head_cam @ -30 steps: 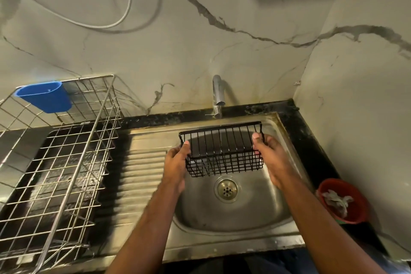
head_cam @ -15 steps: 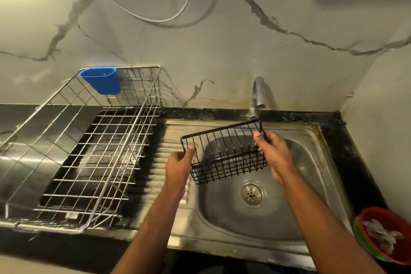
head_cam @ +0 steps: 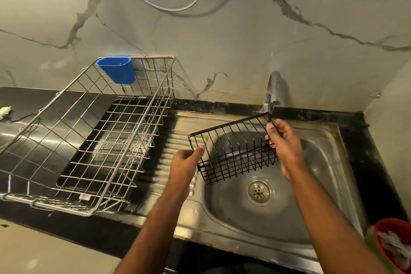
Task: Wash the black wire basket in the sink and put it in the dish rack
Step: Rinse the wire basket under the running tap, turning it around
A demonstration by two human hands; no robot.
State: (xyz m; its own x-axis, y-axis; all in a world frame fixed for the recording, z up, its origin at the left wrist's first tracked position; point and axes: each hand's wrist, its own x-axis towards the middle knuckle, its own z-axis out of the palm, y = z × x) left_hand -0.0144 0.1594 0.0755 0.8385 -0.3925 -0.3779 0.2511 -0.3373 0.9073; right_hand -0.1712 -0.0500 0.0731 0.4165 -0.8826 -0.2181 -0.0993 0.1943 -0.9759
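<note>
The black wire basket [head_cam: 233, 153] hangs tilted over the left part of the steel sink [head_cam: 333, 162], its left end lower. My left hand [head_cam: 185, 162] grips its left end with the thumb on the rim. My right hand [head_cam: 283, 143] holds its right end near the tap. The silver wire dish rack [head_cam: 89, 131] stands on the counter to the left of the sink, with nothing on its grid.
A blue plastic cup [head_cam: 116, 69] hangs on the rack's back wall. The tap [head_cam: 272, 93] stands behind the sink with no water running. The drain [head_cam: 259, 191] lies below the basket. A red bowl [head_cam: 391, 247] sits at the right counter edge.
The view has swung left, showing more of the dish rack. Both hands have carried the basket a little left and tilted it, left end down.
</note>
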